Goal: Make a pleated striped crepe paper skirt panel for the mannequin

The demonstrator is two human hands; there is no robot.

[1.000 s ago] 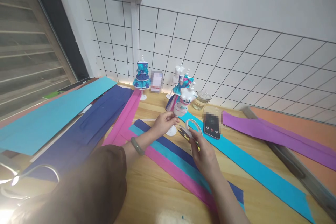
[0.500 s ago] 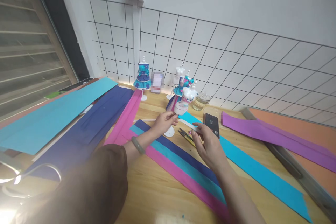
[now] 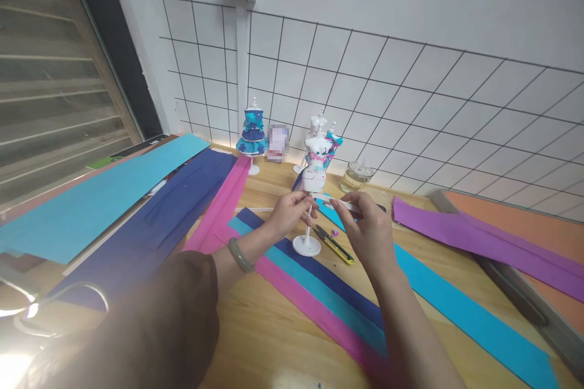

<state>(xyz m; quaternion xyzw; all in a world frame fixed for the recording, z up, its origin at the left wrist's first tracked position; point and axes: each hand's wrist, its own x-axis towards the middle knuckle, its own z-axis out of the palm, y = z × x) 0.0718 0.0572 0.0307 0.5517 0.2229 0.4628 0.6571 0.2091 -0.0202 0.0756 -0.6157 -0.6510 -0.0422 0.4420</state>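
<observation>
A small white dress form [image 3: 314,179] with pink marks on its body stands upright on a round white base on the table. At its lower edge, beside the pole, the fingers of my left hand [image 3: 289,216] are pinched on a narrow white strip [image 3: 323,197]. The strip stretches across to my right hand [image 3: 367,225], whose thumb and fingers are closed on it. Yellow-handled thread snips [image 3: 335,245] lie between the base and my right hand. Under my left forearm and right of it lies a fabric band striped navy, turquoise and pink [image 3: 319,292].
A dress form in a blue ruffled dress [image 3: 253,134] stands at the back, with others behind the near one. A glass of liquid [image 3: 356,176] is by the wall grid. Fabric lengths lie around: light blue [image 3: 109,194], navy [image 3: 155,219], pink [image 3: 219,203], bright blue [image 3: 474,316], purple [image 3: 483,243].
The dress form has come nearer and now stands upright instead of leaning right. My right hand has risen slightly, and the white strip is drawn between my hands.
</observation>
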